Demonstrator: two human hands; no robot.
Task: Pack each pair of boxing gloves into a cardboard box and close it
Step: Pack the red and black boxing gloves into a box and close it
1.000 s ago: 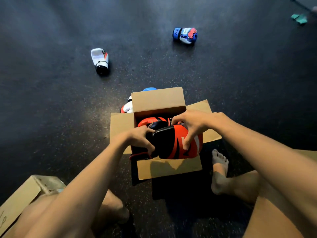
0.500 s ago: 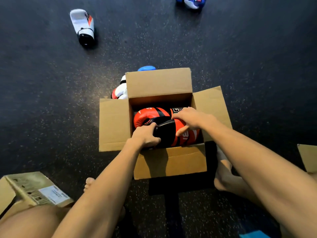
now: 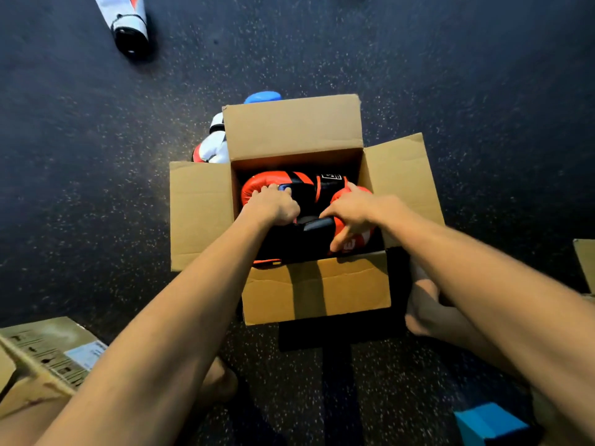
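An open cardboard box point(image 3: 315, 286) stands on the dark floor with all its flaps spread. Two red-and-black boxing gloves lie inside it: the far glove point(image 3: 280, 183) along the back wall, the near glove point(image 3: 302, 239) along the front wall. My left hand point(image 3: 272, 206) is curled down on the cuff end of the near glove. My right hand point(image 3: 349, 214) presses its spread fingers on the red end of the same glove.
A white, red and black glove point(image 3: 127, 19) lies at the far left on the floor. Another white-and-red glove point(image 3: 214, 143) and a blue glove point(image 3: 262, 97) lie behind the box. A printed cardboard box point(image 3: 42, 355) sits near left, a flap point(image 3: 584, 262) at right, a blue object point(image 3: 489, 423) bottom right.
The near glove has gone down from above the box rim into the box. Both hands followed it lower. My view has tilted down and closer to the box.
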